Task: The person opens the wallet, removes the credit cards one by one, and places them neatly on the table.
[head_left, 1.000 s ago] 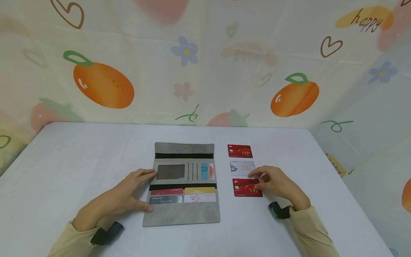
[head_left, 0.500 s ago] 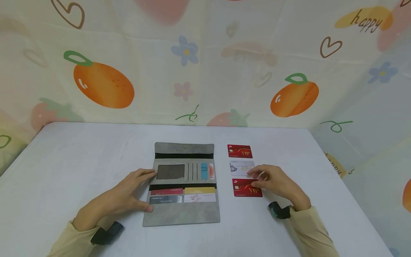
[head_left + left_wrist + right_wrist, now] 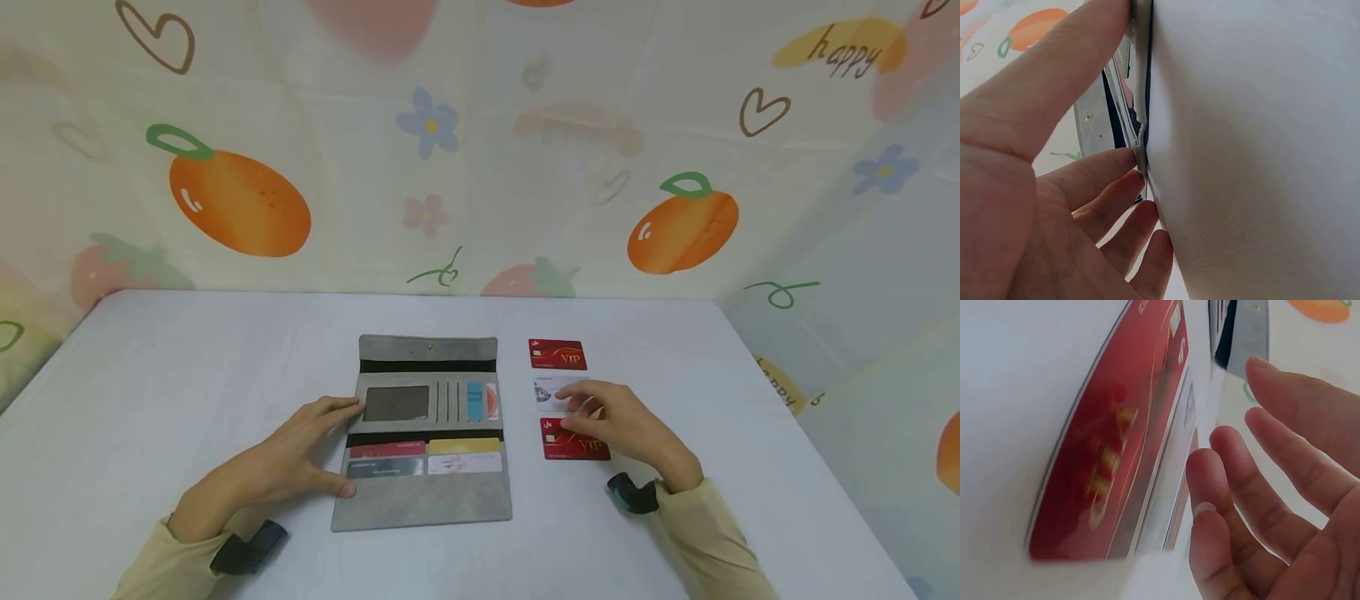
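Note:
An unfolded grey wallet (image 3: 420, 505) lies on the white table. My left hand (image 3: 296, 446) rests along its left side, thumb on the lower flap and fingertips at the edge; the left wrist view shows fairly straight fingers touching the wallet edge (image 3: 1142, 94). To the right, a red VIP card (image 3: 558, 355), a pale grey card (image 3: 547, 397) and a second red VIP card (image 3: 557, 452) lie in a column. Over the lower two hovers my right hand (image 3: 626, 423), fingers loosely bent, partly covering both. Nothing sits between its fingers (image 3: 1205, 472) in the right wrist view.
Inside the wallet are a blue card (image 3: 475, 402), a dark red card (image 3: 387, 450), a dark blue card (image 3: 385, 467), a yellow card (image 3: 463, 446) and others in slots. A fruit-print curtain (image 3: 480, 150) hangs behind the table.
My right hand has shifted left over the cards, now covering more of the pale grey one. The left hand stays on the wallet. The head view has shifted slightly.

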`<state>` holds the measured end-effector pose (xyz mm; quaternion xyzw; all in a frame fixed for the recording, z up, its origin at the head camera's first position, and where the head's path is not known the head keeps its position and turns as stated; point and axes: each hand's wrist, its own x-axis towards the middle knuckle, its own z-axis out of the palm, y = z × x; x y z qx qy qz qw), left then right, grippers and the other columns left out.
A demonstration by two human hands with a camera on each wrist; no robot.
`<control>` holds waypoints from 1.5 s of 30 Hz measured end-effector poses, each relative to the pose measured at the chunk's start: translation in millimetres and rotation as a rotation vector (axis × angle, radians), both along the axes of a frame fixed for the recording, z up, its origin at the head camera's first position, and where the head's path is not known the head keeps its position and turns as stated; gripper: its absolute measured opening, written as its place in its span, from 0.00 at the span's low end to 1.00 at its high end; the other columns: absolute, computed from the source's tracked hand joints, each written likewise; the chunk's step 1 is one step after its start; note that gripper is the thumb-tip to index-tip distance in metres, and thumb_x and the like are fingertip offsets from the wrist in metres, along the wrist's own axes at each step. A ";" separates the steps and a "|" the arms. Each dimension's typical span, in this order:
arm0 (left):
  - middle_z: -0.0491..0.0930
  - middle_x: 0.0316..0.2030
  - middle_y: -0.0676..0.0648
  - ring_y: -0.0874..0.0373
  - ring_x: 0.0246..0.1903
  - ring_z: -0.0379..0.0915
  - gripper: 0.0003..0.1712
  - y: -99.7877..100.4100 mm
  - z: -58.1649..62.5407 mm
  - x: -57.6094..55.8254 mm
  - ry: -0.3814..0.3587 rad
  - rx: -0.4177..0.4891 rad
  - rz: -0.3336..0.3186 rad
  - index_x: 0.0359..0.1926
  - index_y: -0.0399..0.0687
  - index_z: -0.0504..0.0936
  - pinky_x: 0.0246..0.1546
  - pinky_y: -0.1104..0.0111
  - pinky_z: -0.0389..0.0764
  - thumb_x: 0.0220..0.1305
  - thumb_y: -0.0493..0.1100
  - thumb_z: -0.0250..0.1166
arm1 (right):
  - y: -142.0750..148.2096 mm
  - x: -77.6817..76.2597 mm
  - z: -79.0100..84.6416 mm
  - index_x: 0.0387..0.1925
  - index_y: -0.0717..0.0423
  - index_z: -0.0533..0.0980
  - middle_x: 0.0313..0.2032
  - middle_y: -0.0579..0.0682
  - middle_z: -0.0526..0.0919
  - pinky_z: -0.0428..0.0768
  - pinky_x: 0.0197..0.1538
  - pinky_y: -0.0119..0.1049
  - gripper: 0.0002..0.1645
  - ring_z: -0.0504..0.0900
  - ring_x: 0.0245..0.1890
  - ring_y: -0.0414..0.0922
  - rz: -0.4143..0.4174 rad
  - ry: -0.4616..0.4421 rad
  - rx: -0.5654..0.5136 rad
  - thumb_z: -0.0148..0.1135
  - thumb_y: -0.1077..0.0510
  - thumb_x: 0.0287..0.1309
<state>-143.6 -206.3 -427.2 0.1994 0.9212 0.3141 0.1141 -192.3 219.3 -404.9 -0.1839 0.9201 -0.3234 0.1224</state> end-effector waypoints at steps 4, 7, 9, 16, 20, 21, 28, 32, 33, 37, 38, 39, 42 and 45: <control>0.62 0.69 0.34 0.31 0.68 0.55 0.60 -0.7 -1.6 0.7 0.000 0.003 0.002 0.71 0.36 0.64 0.62 0.32 0.62 0.41 0.59 0.80 | -10.3 -2.2 -0.7 0.54 0.56 0.79 0.39 0.48 0.82 0.82 0.42 0.31 0.20 0.79 0.40 0.44 0.020 -0.005 -0.012 0.67 0.55 0.61; 0.63 0.69 0.33 0.31 0.68 0.56 0.60 -0.8 -1.9 0.9 0.006 -0.002 0.003 0.71 0.36 0.64 0.62 0.32 0.63 0.41 0.59 0.80 | -18.9 -4.3 -0.5 0.54 0.57 0.79 0.39 0.49 0.82 0.83 0.43 0.32 0.21 0.80 0.40 0.43 0.040 0.007 -0.018 0.68 0.56 0.60; 0.63 0.68 0.34 0.31 0.67 0.56 0.60 -1.0 -1.8 1.0 0.011 -0.006 0.004 0.71 0.36 0.64 0.62 0.32 0.63 0.41 0.59 0.81 | -24.7 -6.0 -0.6 0.54 0.58 0.79 0.39 0.49 0.83 0.84 0.44 0.34 0.22 0.80 0.40 0.43 0.055 0.015 -0.020 0.69 0.56 0.59; 0.64 0.68 0.34 0.32 0.67 0.57 0.60 -0.8 0.0 1.2 0.017 -0.005 0.002 0.70 0.36 0.65 0.62 0.33 0.63 0.41 0.59 0.80 | -41.7 -9.1 -3.6 0.54 0.60 0.78 0.42 0.52 0.83 0.81 0.44 0.30 0.22 0.79 0.39 0.42 0.120 0.016 -0.033 0.69 0.57 0.59; 0.63 0.68 0.34 0.32 0.67 0.56 0.60 -0.5 0.4 1.0 0.014 0.006 -0.002 0.70 0.35 0.65 0.62 0.33 0.63 0.41 0.58 0.81 | -50.8 -8.9 -5.4 0.55 0.60 0.78 0.47 0.54 0.84 0.83 0.44 0.31 0.23 0.80 0.42 0.45 0.134 0.025 -0.037 0.69 0.58 0.59; 0.63 0.68 0.34 0.32 0.68 0.56 0.60 -0.4 0.4 1.0 0.013 0.006 -0.002 0.70 0.35 0.65 0.62 0.33 0.63 0.41 0.58 0.81 | -53.3 -9.0 -5.8 0.55 0.60 0.78 0.48 0.54 0.84 0.83 0.46 0.34 0.23 0.81 0.43 0.46 0.137 0.029 -0.039 0.69 0.58 0.59; 0.63 0.69 0.35 0.32 0.68 0.55 0.59 0.6 0.4 0.8 0.005 0.011 0.002 0.70 0.36 0.65 0.63 0.33 0.63 0.41 0.58 0.81 | -67.4 -12.7 -8.2 0.55 0.58 0.78 0.52 0.52 0.84 0.82 0.53 0.44 0.24 0.81 0.47 0.48 0.162 0.063 -0.037 0.71 0.59 0.57; 0.63 0.69 0.35 0.32 0.68 0.55 0.59 0.8 -0.1 0.4 0.011 0.015 -0.001 0.70 0.37 0.65 0.63 0.34 0.62 0.41 0.58 0.81 | -74.0 -15.7 -8.2 0.55 0.57 0.79 0.53 0.52 0.83 0.81 0.56 0.46 0.24 0.80 0.50 0.50 0.165 0.056 -0.044 0.71 0.60 0.57; 0.63 0.69 0.35 0.32 0.69 0.55 0.59 0.8 -0.3 0.4 0.010 0.015 -0.001 0.70 0.37 0.65 0.63 0.34 0.63 0.41 0.58 0.81 | -75.5 -16.3 -8.0 0.55 0.57 0.79 0.53 0.52 0.83 0.81 0.56 0.46 0.24 0.79 0.50 0.50 0.164 0.049 -0.049 0.71 0.60 0.57; 0.63 0.69 0.35 0.33 0.69 0.55 0.59 0.4 -0.7 0.4 0.013 0.023 -0.003 0.70 0.37 0.65 0.63 0.34 0.63 0.42 0.58 0.81 | -82.3 -19.5 -7.8 0.55 0.57 0.79 0.52 0.52 0.82 0.80 0.58 0.48 0.23 0.78 0.51 0.50 0.162 0.028 -0.052 0.71 0.59 0.56; 0.63 0.69 0.36 0.33 0.69 0.55 0.59 0.2 -0.7 0.6 0.013 0.023 -0.003 0.70 0.37 0.65 0.63 0.34 0.63 0.41 0.58 0.81 | -84.2 -20.6 -8.0 0.55 0.57 0.79 0.51 0.52 0.82 0.80 0.59 0.47 0.23 0.78 0.51 0.50 0.164 0.025 -0.048 0.72 0.59 0.56; 0.63 0.69 0.36 0.33 0.68 0.55 0.59 0.0 -0.7 0.7 0.013 0.023 -0.002 0.70 0.37 0.65 0.63 0.34 0.63 0.41 0.58 0.81 | -86.0 -21.6 -8.2 0.55 0.57 0.79 0.50 0.51 0.82 0.80 0.59 0.47 0.24 0.77 0.51 0.49 0.168 0.025 -0.041 0.72 0.59 0.56; 0.63 0.69 0.36 0.33 0.68 0.55 0.59 -0.2 -0.4 1.1 0.016 0.020 0.001 0.70 0.36 0.66 0.63 0.34 0.63 0.41 0.57 0.81 | -90.9 -24.8 -8.9 0.55 0.57 0.79 0.50 0.51 0.81 0.80 0.58 0.45 0.25 0.78 0.50 0.48 0.194 0.048 0.002 0.73 0.57 0.55; 0.63 0.69 0.36 0.33 0.68 0.56 0.59 -0.3 0.4 1.4 0.016 0.015 0.003 0.70 0.36 0.66 0.63 0.34 0.63 0.41 0.57 0.81 | -94.8 -27.5 -8.8 0.57 0.58 0.79 0.53 0.52 0.80 0.79 0.61 0.46 0.27 0.78 0.52 0.49 0.215 0.064 0.042 0.73 0.56 0.55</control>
